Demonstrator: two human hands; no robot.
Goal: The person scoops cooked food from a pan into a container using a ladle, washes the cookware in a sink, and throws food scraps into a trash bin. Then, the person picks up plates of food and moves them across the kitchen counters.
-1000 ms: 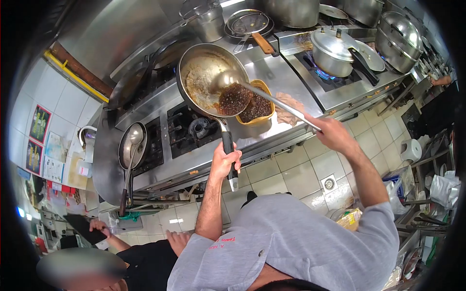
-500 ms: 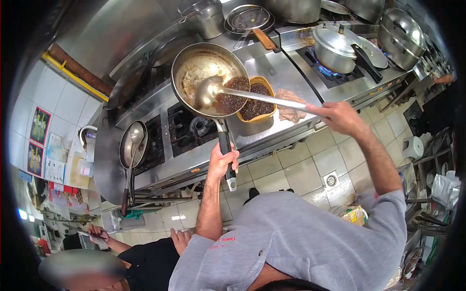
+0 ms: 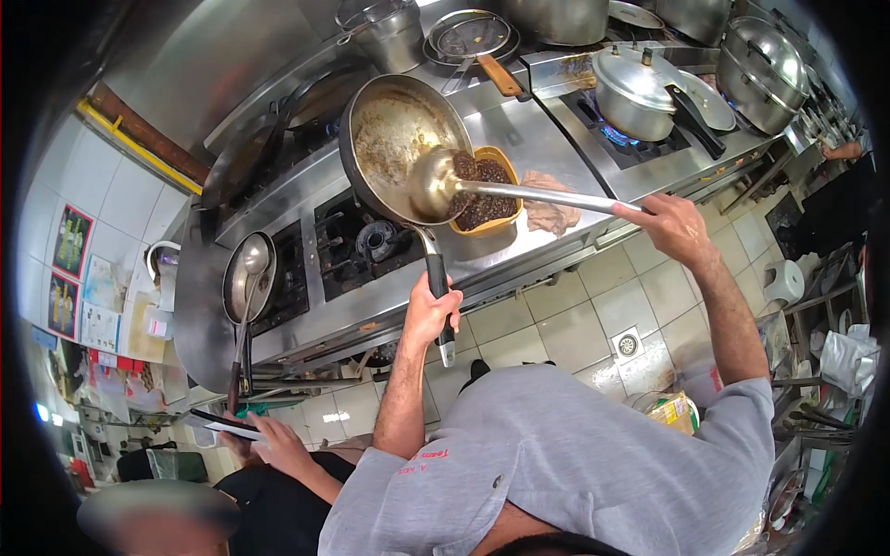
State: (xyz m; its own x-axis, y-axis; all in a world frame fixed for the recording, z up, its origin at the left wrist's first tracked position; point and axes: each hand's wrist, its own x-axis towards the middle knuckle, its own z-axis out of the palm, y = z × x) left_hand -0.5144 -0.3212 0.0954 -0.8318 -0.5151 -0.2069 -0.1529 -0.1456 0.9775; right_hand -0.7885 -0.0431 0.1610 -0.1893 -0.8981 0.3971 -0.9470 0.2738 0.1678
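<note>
Closely, we wrap our left hand [image 3: 433, 308] round the black handle [image 3: 435, 269] of a tilted frying pan [image 3: 394, 125], and close our right hand [image 3: 669, 227] on the end of a long ladle [image 3: 528, 193], whose bowl [image 3: 432, 188] lies at the pan's right rim. Just right of the pan, we see dark bits [image 3: 484, 211] in a yellow container [image 3: 505, 221], then a crumpled cloth [image 3: 549, 204]. Far right, a pressure cooker [image 3: 635, 104] sits over a blue flame [image 3: 618, 136].
</note>
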